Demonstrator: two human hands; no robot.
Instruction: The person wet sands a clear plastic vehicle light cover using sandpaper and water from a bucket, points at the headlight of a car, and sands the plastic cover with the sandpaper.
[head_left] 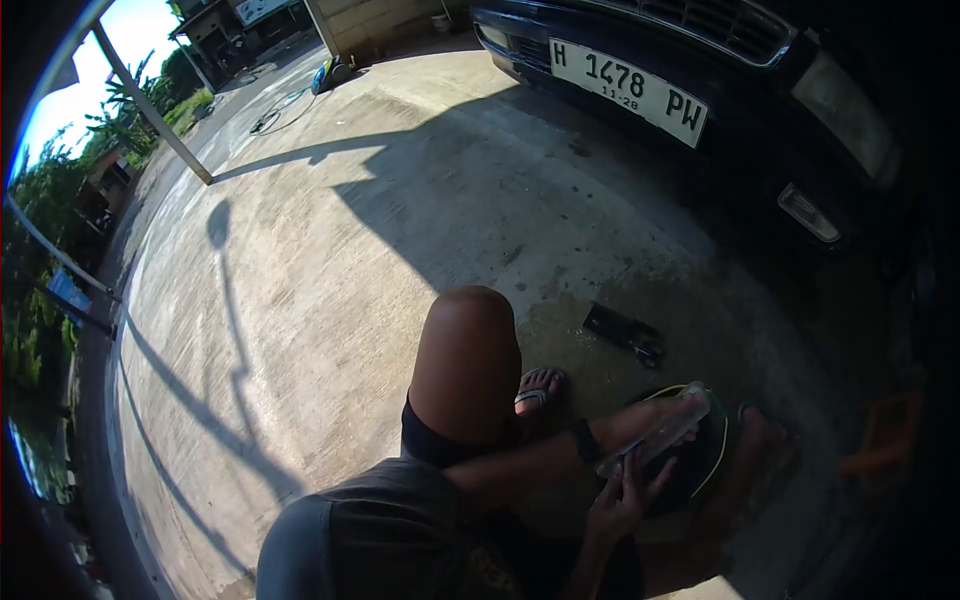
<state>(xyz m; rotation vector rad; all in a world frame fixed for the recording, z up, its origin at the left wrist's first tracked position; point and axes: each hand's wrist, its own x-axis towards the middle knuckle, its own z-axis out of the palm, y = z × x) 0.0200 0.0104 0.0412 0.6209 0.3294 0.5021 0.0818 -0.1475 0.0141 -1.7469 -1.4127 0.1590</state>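
Both hands are together at the lower right, over a dark round container [722,440] with a yellow-green rim. A long, flat, translucent piece [655,437] lies slantwise between them. My left hand [685,412], at the end of the forearm with a black wristband, is wrapped round its upper end. The fingers of my right hand [622,500] press on its lower end, while another finger stretches out to the side. Beyond the hands, a black flat object [610,324] lies on the ground beside dark-handled scissors [647,350].
A dark car with a white number plate [630,92] stands at the upper right. An orange object [880,436] is in shadow at the right. A metal post [155,110] rises at the upper left, with a blue machine [322,77] and hose [275,115] farther back.
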